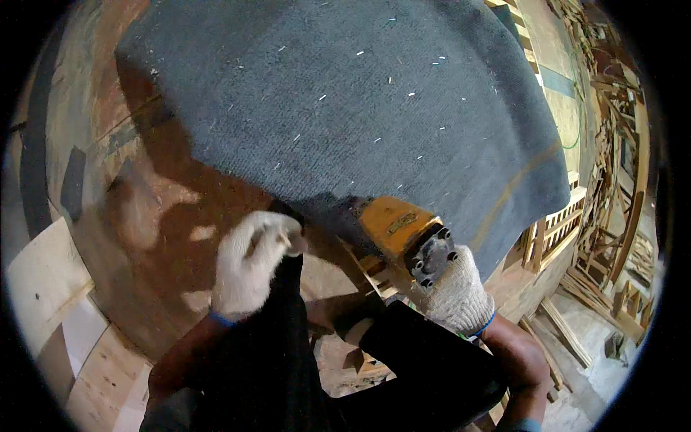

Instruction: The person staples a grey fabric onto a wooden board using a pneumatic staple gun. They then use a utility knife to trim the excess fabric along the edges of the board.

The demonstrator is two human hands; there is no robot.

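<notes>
A dark grey carpet piece point(345, 108), its surface ribbed, spreads in front of me with several small white staples scattered over it. Wrapped round a yellow-orange staple gun point(396, 227) is my right hand point(461, 295), in a white knit glove. The gun's nose points forward and left, at the carpet's near edge; whether it touches cannot be made out. My left hand point(252, 263), also gloved, is by that edge to the left of the gun. Its fingers are curled and pinched together, and what they hold, if anything, is hidden.
Under the carpet's right side shows a wooden slatted frame point(561, 229). Pale boards point(49, 270) lie at the left. Stacked timber strips point(622, 187) and loose planks point(565, 331) fill the right side. A thin green hose point(578, 122) curves near the far right. My black-clad legs are below.
</notes>
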